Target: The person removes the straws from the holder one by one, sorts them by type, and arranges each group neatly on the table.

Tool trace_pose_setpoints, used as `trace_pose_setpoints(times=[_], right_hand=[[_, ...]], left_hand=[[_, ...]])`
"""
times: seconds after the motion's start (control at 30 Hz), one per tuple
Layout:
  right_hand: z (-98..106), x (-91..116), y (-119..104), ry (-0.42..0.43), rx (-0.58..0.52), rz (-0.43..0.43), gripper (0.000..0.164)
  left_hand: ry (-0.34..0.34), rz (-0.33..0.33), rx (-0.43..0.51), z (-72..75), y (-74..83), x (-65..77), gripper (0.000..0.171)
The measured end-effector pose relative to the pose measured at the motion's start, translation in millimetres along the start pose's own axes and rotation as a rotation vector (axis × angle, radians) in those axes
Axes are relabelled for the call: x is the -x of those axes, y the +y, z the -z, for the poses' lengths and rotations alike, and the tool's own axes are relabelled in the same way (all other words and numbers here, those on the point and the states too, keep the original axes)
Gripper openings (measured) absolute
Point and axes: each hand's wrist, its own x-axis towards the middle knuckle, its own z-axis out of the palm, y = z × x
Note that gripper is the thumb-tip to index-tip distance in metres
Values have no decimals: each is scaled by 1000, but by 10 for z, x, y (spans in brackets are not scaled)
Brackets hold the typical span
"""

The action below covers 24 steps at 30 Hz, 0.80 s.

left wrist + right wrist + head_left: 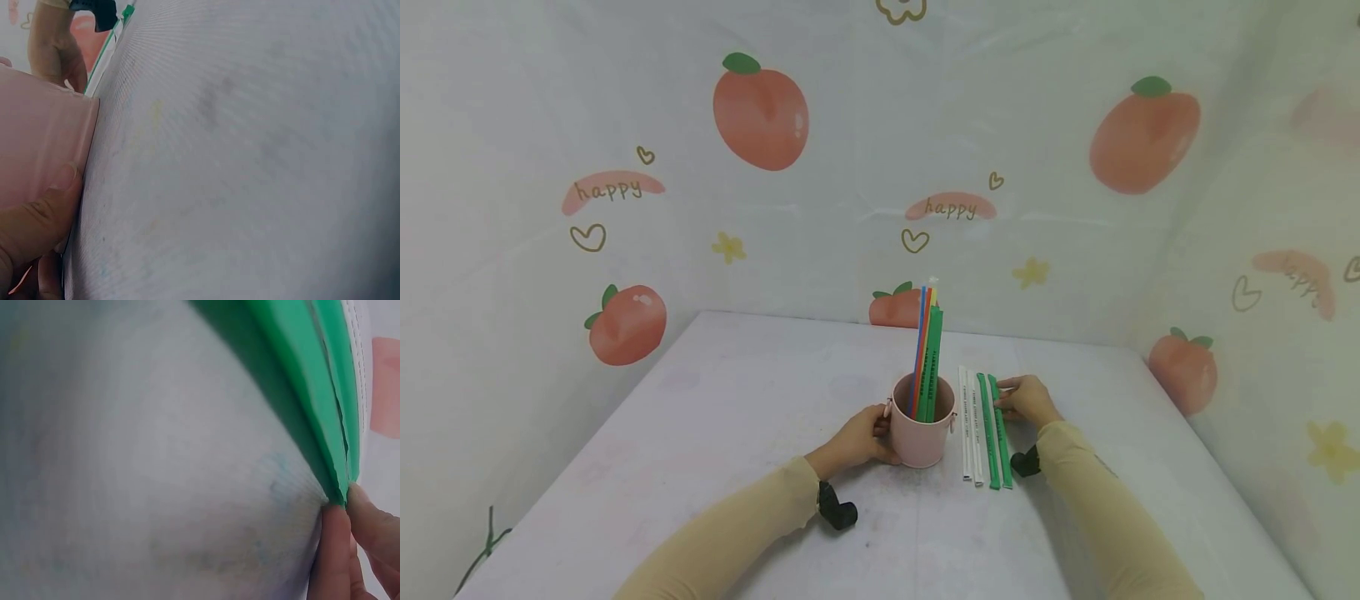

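A small pink bucket (pixel 919 442) stands upright on the table, with blue, red, yellow and green straws (pixel 932 358) leaning in it. At its left side my left hand (pixel 853 437) grips it, the thumb (pixel 53 203) lying on the wall in the left wrist view. To the right of the bucket lie two white wrapped straws (pixel 966 433) and two green paper-wrapped straws, side by side. My right hand (pixel 1028 402) pinches the outer green straw (pixel 1004 450) near its far end, between thumb and finger (pixel 334 544) in the right wrist view. The inner green straw (pixel 988 433) lies close beside it.
The white table (pixel 760 375) meets a curtain (pixel 850 125) printed with peaches at the back, with more of it on both sides. Black wrist mounts (pixel 837 508) sit by both sleeves, low over the table. A green cord (pixel 488 542) hangs at the far left.
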Motion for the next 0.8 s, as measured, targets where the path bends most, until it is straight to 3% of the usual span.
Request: trace_pose_setpoints(times=[0.3,0.8], right_hand=[[12,-21,34,14,49,-21,48],[26,-57,67,-1,28,-17,48]], left_hand=[[6,-1,-5,0,24,19,77],[2,-10,-5,5,-3,1,76]])
